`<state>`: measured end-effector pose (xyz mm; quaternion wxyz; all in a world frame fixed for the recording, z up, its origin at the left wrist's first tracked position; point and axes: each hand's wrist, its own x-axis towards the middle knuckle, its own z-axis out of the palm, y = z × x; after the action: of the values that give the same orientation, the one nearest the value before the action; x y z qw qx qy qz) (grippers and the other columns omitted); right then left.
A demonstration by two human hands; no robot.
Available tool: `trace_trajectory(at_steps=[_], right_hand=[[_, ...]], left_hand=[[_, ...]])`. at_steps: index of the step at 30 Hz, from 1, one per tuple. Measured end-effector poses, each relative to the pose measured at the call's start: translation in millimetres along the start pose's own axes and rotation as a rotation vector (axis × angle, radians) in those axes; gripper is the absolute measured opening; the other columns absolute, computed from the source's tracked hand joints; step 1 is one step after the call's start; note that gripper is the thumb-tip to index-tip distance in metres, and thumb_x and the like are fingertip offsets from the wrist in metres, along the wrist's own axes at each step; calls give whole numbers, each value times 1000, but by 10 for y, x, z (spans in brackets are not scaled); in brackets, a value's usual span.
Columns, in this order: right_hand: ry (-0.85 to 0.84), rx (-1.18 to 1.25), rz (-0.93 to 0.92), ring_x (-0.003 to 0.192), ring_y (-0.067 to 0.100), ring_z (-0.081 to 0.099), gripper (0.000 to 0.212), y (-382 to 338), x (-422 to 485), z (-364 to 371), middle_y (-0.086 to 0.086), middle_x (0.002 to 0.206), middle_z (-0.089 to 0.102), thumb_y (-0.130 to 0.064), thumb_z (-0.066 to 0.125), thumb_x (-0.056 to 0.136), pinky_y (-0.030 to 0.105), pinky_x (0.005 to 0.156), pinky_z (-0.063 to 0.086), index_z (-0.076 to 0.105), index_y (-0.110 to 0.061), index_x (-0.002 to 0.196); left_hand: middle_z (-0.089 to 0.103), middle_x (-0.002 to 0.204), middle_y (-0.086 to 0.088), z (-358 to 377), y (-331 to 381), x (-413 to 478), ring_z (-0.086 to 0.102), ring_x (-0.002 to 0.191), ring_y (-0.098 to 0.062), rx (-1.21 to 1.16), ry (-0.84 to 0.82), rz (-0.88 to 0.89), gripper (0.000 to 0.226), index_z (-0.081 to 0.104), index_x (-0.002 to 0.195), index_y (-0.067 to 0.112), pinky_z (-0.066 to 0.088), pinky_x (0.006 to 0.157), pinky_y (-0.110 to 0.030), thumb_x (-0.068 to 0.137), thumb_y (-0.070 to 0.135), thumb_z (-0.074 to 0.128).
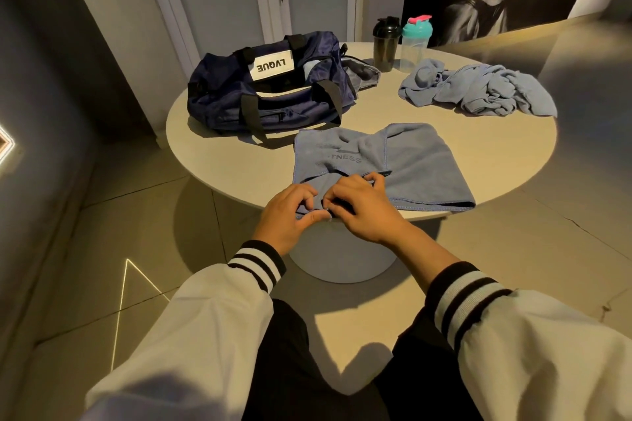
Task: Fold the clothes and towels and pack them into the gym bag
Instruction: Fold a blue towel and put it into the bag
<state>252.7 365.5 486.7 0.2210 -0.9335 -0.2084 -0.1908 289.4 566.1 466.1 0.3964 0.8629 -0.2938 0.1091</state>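
While the left hand [290,212] and right hand [359,205] are both pinching the near corner of the blue towel [410,161], which is lying part-folded at the table [222,154] edge, we are flagging slip risk: the hem is sitting at the rim, so a loose pinch could be dragging layers askew or off. Gym bag [266,89] is sitting far-left, looking open; crumpled towel [478,89] is lying far-right.

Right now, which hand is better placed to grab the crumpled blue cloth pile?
Probably the right hand: the crumpled blue cloth pile lies rightward; the left hand sits nearer the navy gym bag.
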Motion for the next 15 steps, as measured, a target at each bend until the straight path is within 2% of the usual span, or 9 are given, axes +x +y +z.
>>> trace_trajectory(at_steps=[3,6,9,12,13,14,15], right_hand=[[-13,15,1,98,8,47,9,12,8,16,-14,95,57,-33,57,96,38,93,26,65,-33,97],[-13,27,27,103,10,49,14,25,8,15,-10,101,59,-34,57,95,36,94,30,67,-31,105],[143,-102,120,106,17,51,16,75,-46,-31,-5,103,59,-31,60,93,37,94,28,68,-26,106],[212,-207,278,107,20,50,24,168,-143,-66,-2,109,59,-33,59,92,41,95,26,69,-25,112],[184,-187,292,108,22,51,26,192,-172,-70,-1,111,59,-34,59,93,40,94,28,68,-25,116],[150,-147,275,108,23,51,29,208,-195,-76,0,113,59,-33,59,94,39,93,32,67,-23,120],[122,-92,246,109,23,52,31,218,-213,-91,1,116,60,-31,60,95,38,93,38,65,-22,124]], left_hand=[[63,109,2,4,2,-17,57,104,-14,18,-20,11,33,55,86,16,48,88,-30,83,43,73],[63,116,7,-46,-5,-4,51,110,-11,83,-21,-6,30,56,85,19,39,102,-36,86,46,69],[61,116,11,-182,-18,99,55,112,-11,130,-17,-111,21,55,83,23,12,121,-42,94,39,64],[62,102,13,-230,46,204,57,97,-10,255,9,-143,7,54,93,29,-6,121,-43,94,29,61],[61,100,15,-189,113,232,54,95,-7,286,11,-117,10,56,98,31,-5,121,-43,92,25,61],[61,101,15,-117,207,261,52,96,-6,286,0,-69,15,58,103,30,1,122,-44,90,22,61],[62,104,13,-18,304,294,52,99,-7,259,-21,-5,20,61,107,29,14,121,-44,89,21,61]])
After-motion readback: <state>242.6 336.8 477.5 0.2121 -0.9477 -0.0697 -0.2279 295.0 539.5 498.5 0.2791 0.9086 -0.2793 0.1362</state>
